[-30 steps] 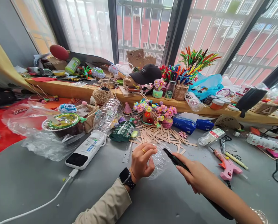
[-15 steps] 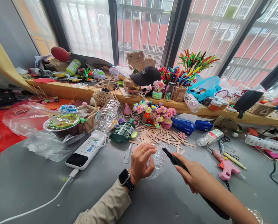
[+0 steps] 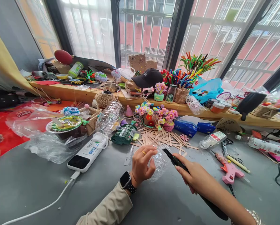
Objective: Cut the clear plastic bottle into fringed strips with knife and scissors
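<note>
Left hand (image 3: pixel 142 164): curled against clear ribbed plastic (image 3: pixel 160 165); firm grip cannot be confirmed.
Right hand (image 3: pixel 196 177): closed around black utility knife (image 3: pixel 174 159).
Clear ribbed plastic: positioned on tabletop (image 3: pixel 158 206), beside wooden sticks (image 3: pixel 154 136).
Progress: knife readied; no finished cut can be distinguished.

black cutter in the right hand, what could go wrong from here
The black cutter in the right hand has its tip close to the left hand, so a slip might nick it. The clear plastic between the hands looks thin and curved, so it could shift or buckle.
</note>
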Demonstrator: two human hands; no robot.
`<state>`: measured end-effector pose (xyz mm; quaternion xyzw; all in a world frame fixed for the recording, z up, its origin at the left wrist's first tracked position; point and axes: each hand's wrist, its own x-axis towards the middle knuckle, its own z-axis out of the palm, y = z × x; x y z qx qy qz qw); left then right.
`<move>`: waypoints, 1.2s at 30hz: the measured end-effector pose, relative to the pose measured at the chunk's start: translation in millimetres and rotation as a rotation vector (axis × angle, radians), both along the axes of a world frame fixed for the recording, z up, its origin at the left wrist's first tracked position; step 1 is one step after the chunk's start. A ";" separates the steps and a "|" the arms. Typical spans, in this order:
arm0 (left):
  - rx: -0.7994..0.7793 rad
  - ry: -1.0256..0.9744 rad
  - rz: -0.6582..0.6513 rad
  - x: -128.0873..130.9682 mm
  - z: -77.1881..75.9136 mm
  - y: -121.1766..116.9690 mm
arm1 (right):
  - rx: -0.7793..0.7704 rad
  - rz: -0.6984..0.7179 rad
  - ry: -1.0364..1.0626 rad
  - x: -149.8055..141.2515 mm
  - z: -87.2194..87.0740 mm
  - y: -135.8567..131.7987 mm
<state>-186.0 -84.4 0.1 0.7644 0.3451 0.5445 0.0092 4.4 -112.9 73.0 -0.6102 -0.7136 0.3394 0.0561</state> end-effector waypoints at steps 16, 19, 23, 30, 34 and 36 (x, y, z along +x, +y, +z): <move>-0.019 -0.017 0.020 -2.5 0.0 0.5 | 0.017 -0.003 0.008 -5.1 -4.4 4.1; -0.016 -0.018 0.025 -2.4 0.9 0.2 | 0.021 -0.005 0.013 -4.3 -4.9 3.1; -0.018 -0.019 0.019 -1.8 1.6 0.4 | 0.036 -0.004 0.010 -4.3 -3.8 2.0; -0.045 -0.027 0.026 -3.2 0.5 0.9 | 0.038 -0.007 0.015 -8.8 -2.0 3.8; -0.049 -0.031 0.033 -4.2 0.3 1.5 | 0.055 -0.004 0.018 -8.6 -5.2 4.2; -0.044 -0.032 0.035 -3.9 -0.2 1.6 | 0.043 -0.001 0.023 -8.4 -7.1 5.0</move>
